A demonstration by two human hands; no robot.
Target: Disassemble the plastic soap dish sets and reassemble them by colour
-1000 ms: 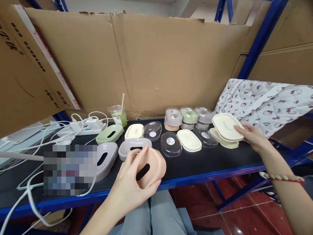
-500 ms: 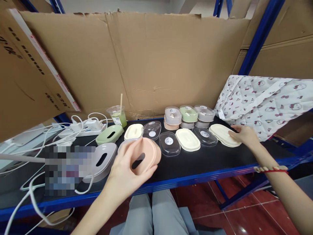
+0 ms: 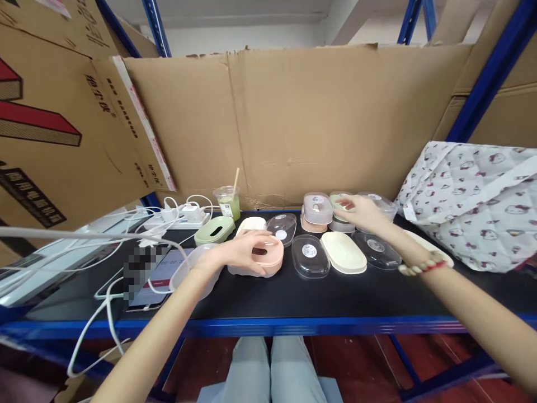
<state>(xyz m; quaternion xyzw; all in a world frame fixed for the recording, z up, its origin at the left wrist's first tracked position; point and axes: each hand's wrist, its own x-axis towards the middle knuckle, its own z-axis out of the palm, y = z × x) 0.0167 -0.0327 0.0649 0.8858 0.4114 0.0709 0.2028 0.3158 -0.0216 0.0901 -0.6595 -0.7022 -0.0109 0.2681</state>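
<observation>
My left hand (image 3: pixel 237 251) grips a pink oval box cover (image 3: pixel 273 256) with a slot in its top, thumb and fingers around its left side. It sits low over the black tabletop, and a pale rim shows beneath it. My right hand (image 3: pixel 363 211) is at the stacked boxes at the back, its fingers apart over a green box (image 3: pixel 338 197) with a clear lid. Whether the fingertips touch that box, I cannot tell. Left of it stand a grey-topped box (image 3: pixel 318 208) and a pink one (image 3: pixel 312 226) below.
Clear lids (image 3: pixel 310 266) and cream oval pieces (image 3: pixel 344 254) lie mid-table. To the left are a green slotted cover (image 3: pixel 215 230), a drink cup (image 3: pixel 229 202), a phone (image 3: pixel 161 277) and white cables (image 3: pixel 109 305). A patterned bag (image 3: pixel 474 207) stands at right; cardboard (image 3: pixel 293 129) closes the back.
My left hand has lowered the pink cover toward the table and turned it level. My right hand has left the cream pieces at right and moved left to the stacked boxes. The view has shifted.
</observation>
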